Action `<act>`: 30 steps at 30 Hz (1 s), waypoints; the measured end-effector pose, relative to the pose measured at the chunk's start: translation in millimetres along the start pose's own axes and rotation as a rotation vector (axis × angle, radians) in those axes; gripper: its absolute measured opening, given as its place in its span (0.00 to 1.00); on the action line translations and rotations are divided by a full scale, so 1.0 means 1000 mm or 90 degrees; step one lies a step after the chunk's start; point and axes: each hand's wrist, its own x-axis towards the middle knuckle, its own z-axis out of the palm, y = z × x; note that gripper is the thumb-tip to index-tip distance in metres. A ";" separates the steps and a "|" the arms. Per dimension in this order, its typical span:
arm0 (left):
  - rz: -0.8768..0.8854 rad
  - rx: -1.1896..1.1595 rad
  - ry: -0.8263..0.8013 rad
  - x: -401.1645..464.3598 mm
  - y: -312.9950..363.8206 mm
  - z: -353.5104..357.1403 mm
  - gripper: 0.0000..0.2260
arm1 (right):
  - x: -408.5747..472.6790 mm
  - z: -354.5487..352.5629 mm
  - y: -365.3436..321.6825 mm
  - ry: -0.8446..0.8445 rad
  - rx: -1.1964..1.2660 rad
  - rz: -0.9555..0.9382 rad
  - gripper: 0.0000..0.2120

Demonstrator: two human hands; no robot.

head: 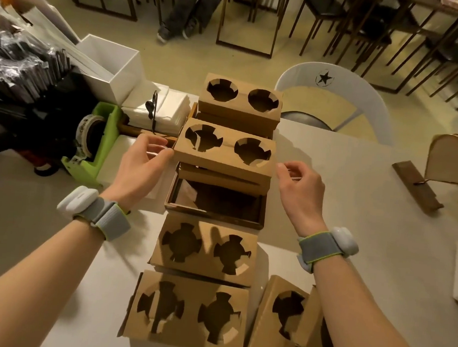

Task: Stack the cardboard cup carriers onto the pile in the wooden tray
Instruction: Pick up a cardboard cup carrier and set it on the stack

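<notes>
On the far left of the white table (344, 181) sits a green tape dispenser (99, 148). Right of it, the left hand (141, 164) touches the left end of the top cup carrier (225, 152), fingers loosely spread, not clamped. That carrier rests on the pile in the wooden tray (214, 215), whose near compartment is bare. Nearer, loose carriers (203, 248) lie on the table. The right hand (300, 189) hovers just beside the carrier's right end, fingers curled, apart from it.

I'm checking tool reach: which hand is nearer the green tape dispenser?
Left. The left hand is just right of the green tape dispenser; the right hand is farther right, beyond the carrier pile.
</notes>
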 end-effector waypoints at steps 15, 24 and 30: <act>-0.074 0.138 -0.162 -0.125 -0.056 -0.001 0.09 | -0.139 0.015 0.051 -0.172 -0.056 0.130 0.18; 0.001 0.001 -0.094 -0.107 0.006 -0.033 0.11 | -0.110 -0.017 0.000 -0.116 -0.008 0.031 0.12; 0.085 -0.044 -0.072 -0.056 0.061 -0.046 0.10 | -0.046 -0.043 -0.052 -0.066 0.055 -0.032 0.10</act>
